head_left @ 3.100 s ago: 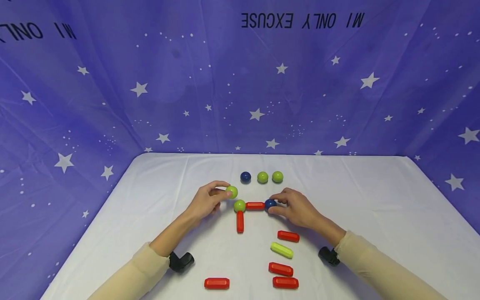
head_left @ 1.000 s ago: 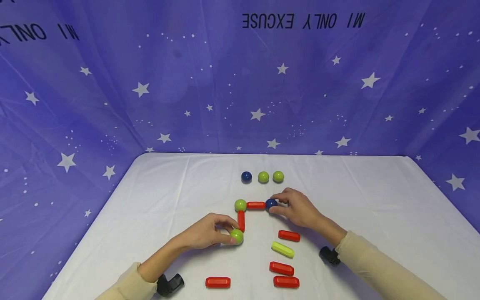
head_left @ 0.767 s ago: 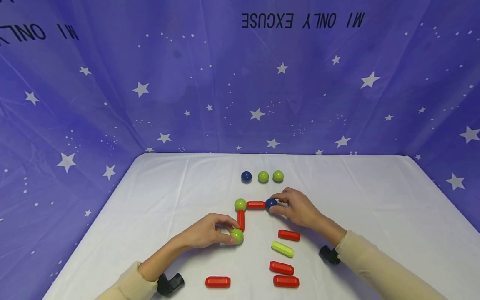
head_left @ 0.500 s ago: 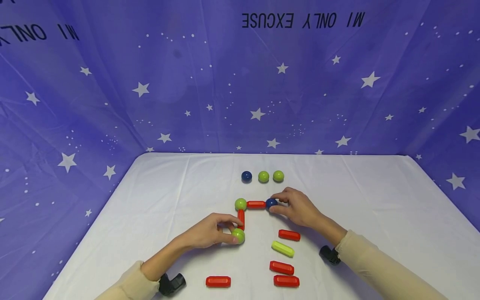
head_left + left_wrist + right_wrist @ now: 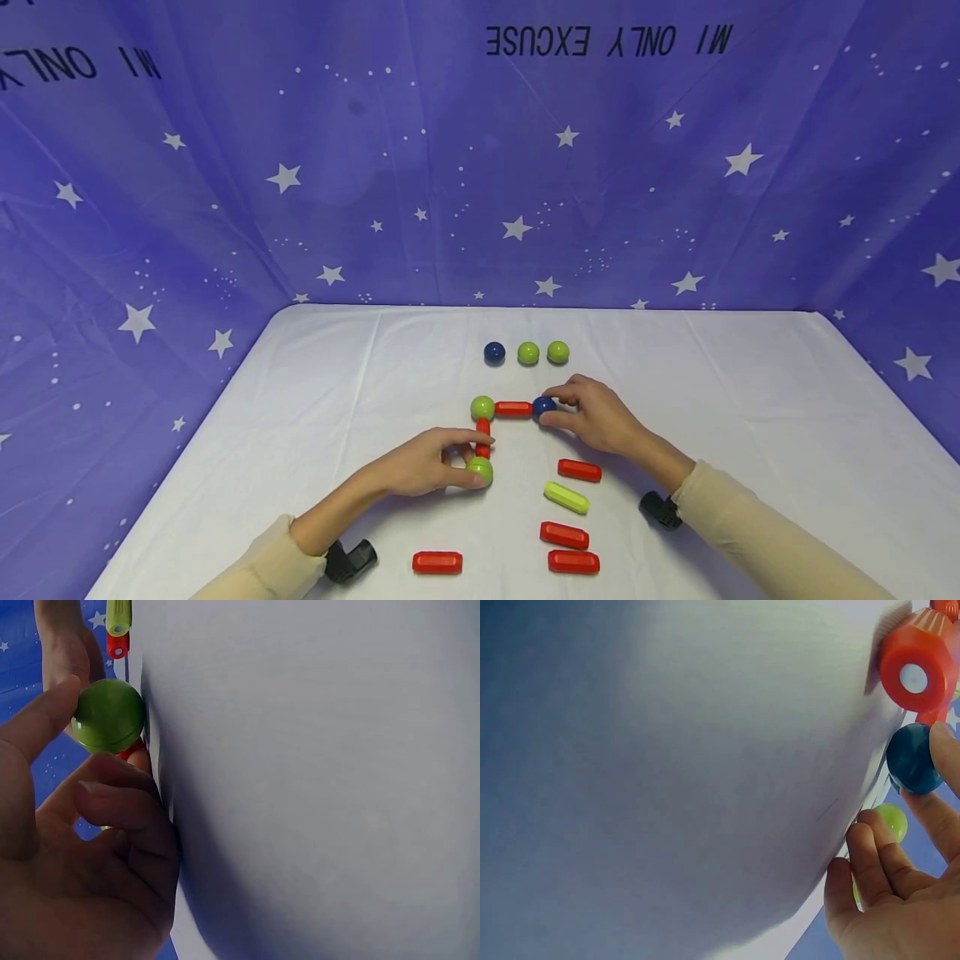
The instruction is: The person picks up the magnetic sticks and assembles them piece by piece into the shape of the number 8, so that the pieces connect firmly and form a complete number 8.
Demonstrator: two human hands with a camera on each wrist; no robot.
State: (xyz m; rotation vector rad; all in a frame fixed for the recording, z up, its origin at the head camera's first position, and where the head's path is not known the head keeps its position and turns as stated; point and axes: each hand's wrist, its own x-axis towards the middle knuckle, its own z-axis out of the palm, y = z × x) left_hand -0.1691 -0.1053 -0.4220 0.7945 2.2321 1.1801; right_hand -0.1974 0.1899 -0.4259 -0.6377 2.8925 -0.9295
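Observation:
My left hand (image 5: 423,462) holds a green ball (image 5: 480,472) at the near end of a red stick (image 5: 483,427). Its thumb lies against the ball, and one finger reaches across the stick, hiding part of it. That stick meets a second green ball (image 5: 482,407) at the corner, from which another red stick (image 5: 513,409) runs right to a blue ball (image 5: 543,407). My right hand (image 5: 596,417) pinches the blue ball between thumb and index finger. The right wrist view shows this blue ball (image 5: 913,759) too; in the left wrist view the held green ball (image 5: 109,716) touches my thumb.
Behind the joined pieces stand a loose blue ball (image 5: 494,353) and two green balls (image 5: 528,353). To the near right lie a yellow-green stick (image 5: 566,497) and several red sticks (image 5: 564,535). One red stick (image 5: 437,562) lies near left on the white-covered table (image 5: 337,375).
My left hand has brought its green ball from beside the corner ball to the upright stick's near end, then slightly right. One finger now stretches over the stick. The right hand stays put.

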